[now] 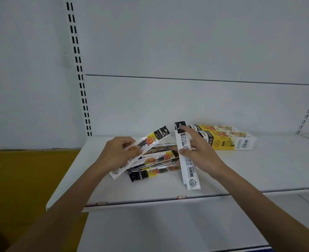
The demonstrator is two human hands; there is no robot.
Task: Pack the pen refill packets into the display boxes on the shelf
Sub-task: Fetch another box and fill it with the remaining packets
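Note:
My left hand (118, 153) grips a long pen refill packet (150, 141), printed side up, slanting up to the right above the shelf. My right hand (199, 151) holds a small stack of packets (187, 171) with the white barcode backs toward me, thumb on the front and fingers behind. Several loose packets (161, 164) lie in a heap on the shelf between my hands. The yellow and white display boxes (230, 138) lie at the back right, just behind my right hand.
The white metal shelf (259, 168) stretches right with bare surface; its front edge (168, 199) carries a price rail. A slotted upright (81, 75) stands at the back left. A yellow floor (22, 179) lies to the left. A lower shelf (186, 230) sits beneath.

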